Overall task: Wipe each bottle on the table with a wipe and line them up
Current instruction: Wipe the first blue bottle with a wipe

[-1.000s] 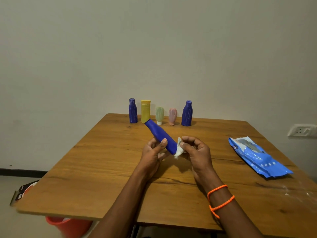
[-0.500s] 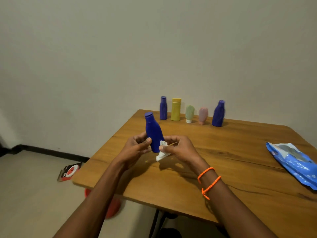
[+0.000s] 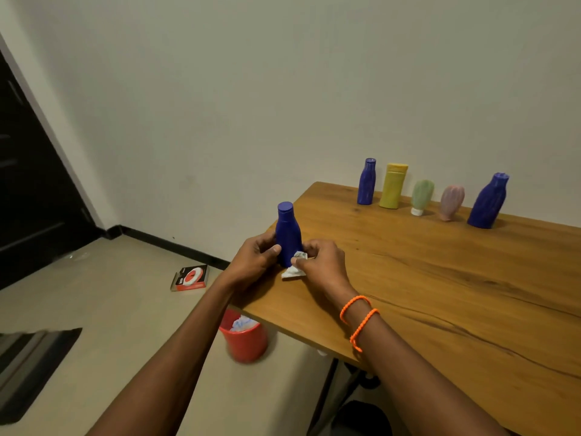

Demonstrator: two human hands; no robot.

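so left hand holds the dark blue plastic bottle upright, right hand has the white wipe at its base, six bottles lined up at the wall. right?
Not quite: five bottles, not six, stand by the wall in the head view. The left hand does hold the dark blue plastic bottle upright, with the right hand pressing the white wipe at its base.

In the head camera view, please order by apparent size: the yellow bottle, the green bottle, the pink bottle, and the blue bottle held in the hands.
1. Held blue bottle, though it is nearest to the camera, so this is unsure.
2. Yellow bottle.
3. Green bottle and pink bottle look about alike; I cannot rank them.
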